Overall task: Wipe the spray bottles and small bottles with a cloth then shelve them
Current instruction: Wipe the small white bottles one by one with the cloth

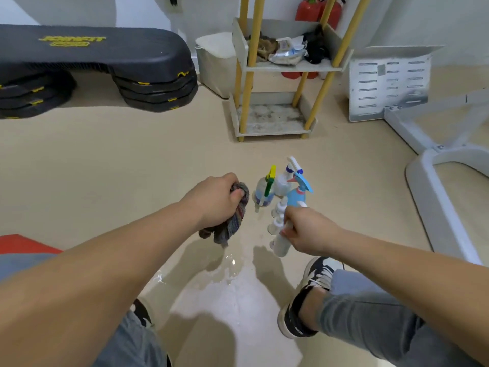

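- A black step platform (92, 56) sits far left, well apart from the work.
- The left hand (214, 200) is clamped on a bunched striped cloth (232, 221), fingers curled round it. The loose end hangs below the fist, just left of the bottles.
- A wet patch (230, 271) shines on the floor (105, 168) below the cloth.
- Three spray bottles (284, 185) stand upright together between the hands: clear with a green trigger, white behind, blue at right. The small bottles (277, 215) stand in a row just in front of them.
- The right hand (309, 231) grips a white bottle (281, 245) round its upper part. The bottle is tilted, base down and left, and looks lifted off the floor.
- The shelf (277, 67) stands beyond, well apart. Its middle tier holds rags and packets, and I see no bottle on it.
- Step in hand, as I judge it: wiping this white bottle, early in the task.
- The next move calls for bringing cloth and bottle together and rubbing all round while the right hand turns it. After that comes a long reach forward to the shelf.
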Tool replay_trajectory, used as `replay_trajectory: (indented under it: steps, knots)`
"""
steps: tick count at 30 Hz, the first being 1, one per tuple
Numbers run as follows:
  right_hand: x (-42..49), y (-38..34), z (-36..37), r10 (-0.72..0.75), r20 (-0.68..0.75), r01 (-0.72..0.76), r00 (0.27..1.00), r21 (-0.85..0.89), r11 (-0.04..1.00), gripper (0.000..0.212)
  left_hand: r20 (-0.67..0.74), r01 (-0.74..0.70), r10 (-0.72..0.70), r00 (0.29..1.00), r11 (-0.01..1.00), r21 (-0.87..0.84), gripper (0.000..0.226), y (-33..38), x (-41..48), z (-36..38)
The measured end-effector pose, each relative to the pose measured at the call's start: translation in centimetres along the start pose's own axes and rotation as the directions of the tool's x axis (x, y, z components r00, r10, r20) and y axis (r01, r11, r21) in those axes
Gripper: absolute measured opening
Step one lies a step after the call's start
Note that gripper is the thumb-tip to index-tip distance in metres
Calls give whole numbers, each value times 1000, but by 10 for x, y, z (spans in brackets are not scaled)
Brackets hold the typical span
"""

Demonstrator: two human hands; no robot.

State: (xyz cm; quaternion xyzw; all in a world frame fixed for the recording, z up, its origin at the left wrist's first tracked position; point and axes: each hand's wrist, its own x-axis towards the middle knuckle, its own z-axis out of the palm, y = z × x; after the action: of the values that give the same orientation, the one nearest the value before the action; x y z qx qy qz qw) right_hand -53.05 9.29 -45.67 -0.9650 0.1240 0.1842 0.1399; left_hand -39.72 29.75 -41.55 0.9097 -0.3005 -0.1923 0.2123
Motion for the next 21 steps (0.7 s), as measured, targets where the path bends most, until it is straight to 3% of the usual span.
replay_trajectory:
  steps: [4,8,12,15,19,21]
  knots:
    - [15,9,54,126,98,-128,987,17,992,23,68,53,-48,996,996,-65,20,-4,-4,9]
    - [26,28,98,265,90,-272,960,80,959,11,138,169,-147,979,972,-163,13,-16,-5,28]
    - [31,40,131,362,40,-363,931,179,914,8,145,209,-195,970,974,-88,28,-31,1,69]
    - [33,46,147,410,72,-415,909,234,879,23,173,217,-211,962,976,-19,40,-38,2,104]
    - [34,48,150,406,114,-421,907,192,886,30,192,254,-252,949,967,15,47,-44,-1,130]
    - [33,46,143,377,116,-385,919,55,921,36,162,241,-236,958,970,-9,51,-50,-2,138]
